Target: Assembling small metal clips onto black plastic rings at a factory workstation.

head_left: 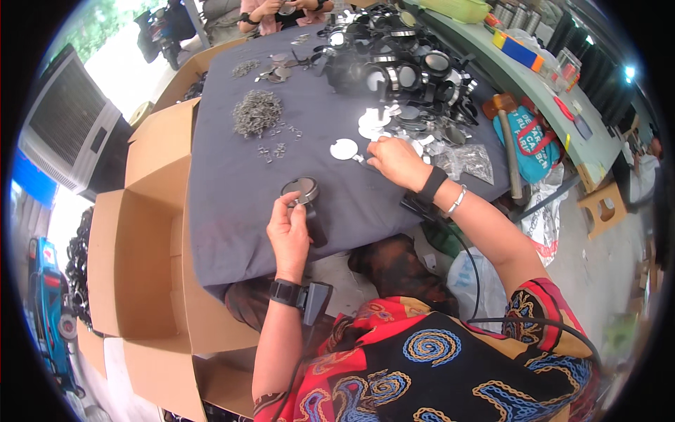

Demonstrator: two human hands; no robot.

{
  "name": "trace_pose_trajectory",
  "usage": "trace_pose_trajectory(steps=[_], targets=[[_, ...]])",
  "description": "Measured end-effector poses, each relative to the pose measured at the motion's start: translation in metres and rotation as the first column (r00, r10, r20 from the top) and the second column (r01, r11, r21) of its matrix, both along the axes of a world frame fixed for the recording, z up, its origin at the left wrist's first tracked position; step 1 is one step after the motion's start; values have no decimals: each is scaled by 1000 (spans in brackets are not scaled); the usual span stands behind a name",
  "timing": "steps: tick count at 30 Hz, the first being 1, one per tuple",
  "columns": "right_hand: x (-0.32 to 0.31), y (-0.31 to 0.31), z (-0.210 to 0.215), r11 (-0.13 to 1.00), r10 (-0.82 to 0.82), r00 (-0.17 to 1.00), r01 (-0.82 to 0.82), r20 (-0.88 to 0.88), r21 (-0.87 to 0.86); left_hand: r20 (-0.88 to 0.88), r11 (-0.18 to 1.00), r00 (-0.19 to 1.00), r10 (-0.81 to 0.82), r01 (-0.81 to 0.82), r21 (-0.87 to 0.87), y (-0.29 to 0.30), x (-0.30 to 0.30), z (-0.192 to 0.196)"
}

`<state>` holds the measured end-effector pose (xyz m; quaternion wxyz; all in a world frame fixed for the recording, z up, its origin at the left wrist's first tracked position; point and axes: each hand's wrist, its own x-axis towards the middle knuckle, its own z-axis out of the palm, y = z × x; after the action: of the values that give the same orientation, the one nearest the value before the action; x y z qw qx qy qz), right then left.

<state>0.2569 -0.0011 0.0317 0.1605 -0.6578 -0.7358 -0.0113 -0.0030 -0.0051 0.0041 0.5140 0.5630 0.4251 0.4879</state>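
My left hand (287,228) is closed round a black part with a round, shiny metal-rimmed top (301,187), held above the near side of the cloth-covered table (232,211). My right hand (399,163) has its fingers pinched together low over the cloth. Its fingertips are beside the tab of a flat, round silver disc (344,149); whether they grip the tab or something small is hidden. More silver discs (373,121) lie loose just beyond that hand. A clear plastic bag of small metal pieces (470,163) rests to its right.
Small metal clips (257,112) are heaped left of centre. Black parts with round metal tops (404,60) pile up at the far right. A mallet (509,144) leans at the right edge. Opened cardboard boxes (144,267) stand along the left. Another person's hands (271,10) work at the far end.
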Motion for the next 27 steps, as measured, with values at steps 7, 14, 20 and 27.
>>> trace_pose_trajectory(steps=[7,14,20,27], targets=[[-40,28,9,991,137,982,-134,-133,25,-8,1000,1000,5,-5,4,2,-1,-1],[-61,104,2,997,79,955,-71,-285,39,31,1000,1000,-1,1,-17,4,-2,-5],[-68,152,-20,1000,-25,962,29,-271,12,3,998,1000,25,-25,61,3,-2,-15],[-71,155,-16,997,12,938,-38,-347,-68,-58,992,998,18,-11,122,4,-3,-18]])
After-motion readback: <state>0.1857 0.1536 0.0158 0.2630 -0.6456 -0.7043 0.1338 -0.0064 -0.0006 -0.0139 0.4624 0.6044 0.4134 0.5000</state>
